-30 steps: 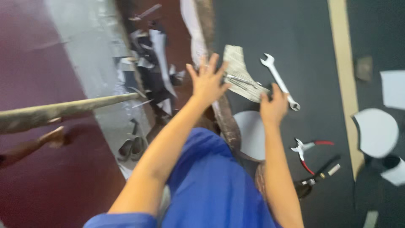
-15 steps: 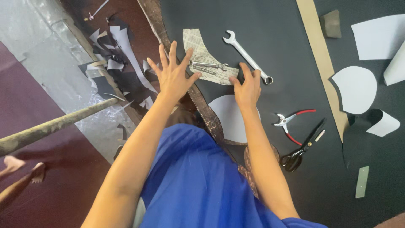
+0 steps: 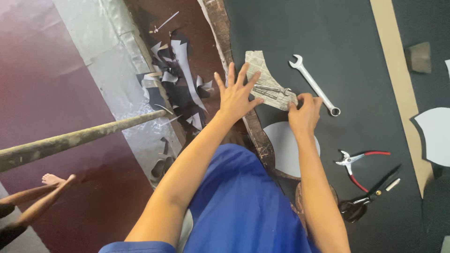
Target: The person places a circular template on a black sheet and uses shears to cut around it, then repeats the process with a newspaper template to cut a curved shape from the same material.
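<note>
My left hand [image 3: 235, 95] lies flat with fingers spread, its fingertips on the left edge of a curved piece of printed paper [image 3: 262, 75] on a dark sheet [image 3: 347, 56]. My right hand [image 3: 304, 112] pinches the lower right corner of the same paper. A small metal tool [image 3: 274, 90] rests on the paper between my hands. A silver wrench [image 3: 313, 84] lies just right of the paper, close to my right hand.
Red-handled pliers [image 3: 358, 163] and black scissors [image 3: 365, 199] lie to the right. A pale round cut piece [image 3: 283, 145] sits below my right hand. Dark and pale scraps [image 3: 178, 84] litter the floor left of the wooden table edge [image 3: 220, 23]. Another person's bare feet [image 3: 51, 180] are at lower left, beside a long pole [image 3: 79, 137].
The view has shifted closer over the table. My left hand has come down onto the paper's edge, and my right hand has closed on its lower corner.
</note>
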